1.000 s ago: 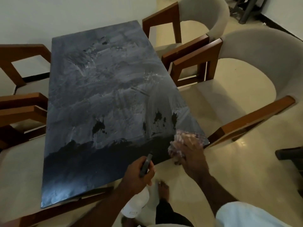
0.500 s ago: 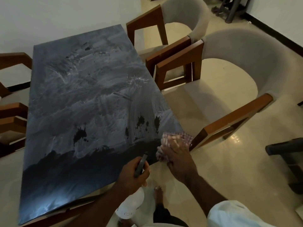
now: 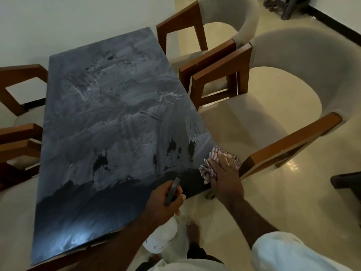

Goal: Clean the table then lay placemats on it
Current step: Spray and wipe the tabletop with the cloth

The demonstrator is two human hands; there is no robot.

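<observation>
Pressing a checked cloth (image 3: 214, 154) with the flat right hand (image 3: 224, 178) onto the near right corner of the smeared counter (image 3: 117, 114); gripping a white spray bottle (image 3: 160, 241) in the left hand (image 3: 163, 202), just off the near edge.

The left hand (image 3: 166, 200) is curled round the head of a spray bottle (image 3: 160, 239), whose white body hangs below the grip. The right hand (image 3: 224, 178) lies palm down, fingers (image 3: 228, 160) stretched flat over a striped cloth (image 3: 210, 170) that bunches out beside the thumb. Its bare forearm runs back to a white sleeve (image 3: 283, 251).
</observation>
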